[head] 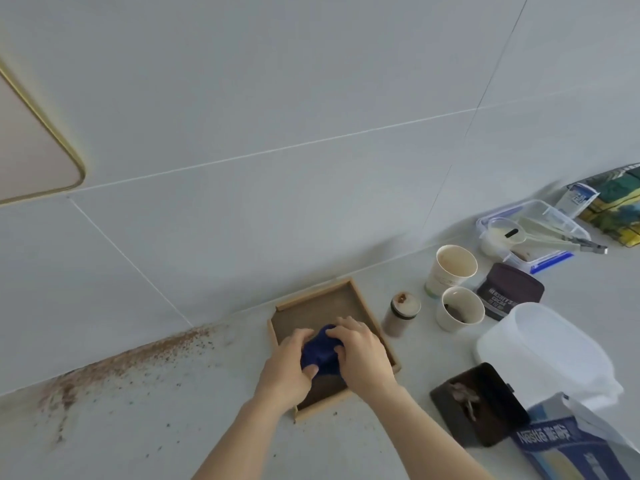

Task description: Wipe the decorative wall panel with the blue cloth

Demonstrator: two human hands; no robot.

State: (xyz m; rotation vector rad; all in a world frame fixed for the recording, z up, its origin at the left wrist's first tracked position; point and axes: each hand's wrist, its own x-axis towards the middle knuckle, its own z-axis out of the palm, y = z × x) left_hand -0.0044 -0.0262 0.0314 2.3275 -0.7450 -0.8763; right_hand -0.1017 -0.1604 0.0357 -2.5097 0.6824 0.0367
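Note:
A blue cloth (pixel 320 353) is bunched up between both my hands over a shallow wooden tray (pixel 313 308) with a dark brown floor, lying on the grey counter. My left hand (pixel 287 363) grips the cloth from the left, thumb pressed on its near edge. My right hand (pixel 362 353) covers its right side with fingers curled over it. The decorative wall panel (pixel 31 147), cream with a thin gold rim and a rounded corner, is on the grey tiled wall at the far upper left, well away from both hands.
Brown powder (pixel 138 358) is spilled along the counter and wall joint at left. Right of the tray stand a small jar (pixel 401 315), two paper cups (pixel 459 308), a dark cocoa tin (pixel 507 291), a clear lidded box (pixel 530 233), a white jug (pixel 550 351), a black tray (pixel 479 403) and a blue carton (pixel 561 448).

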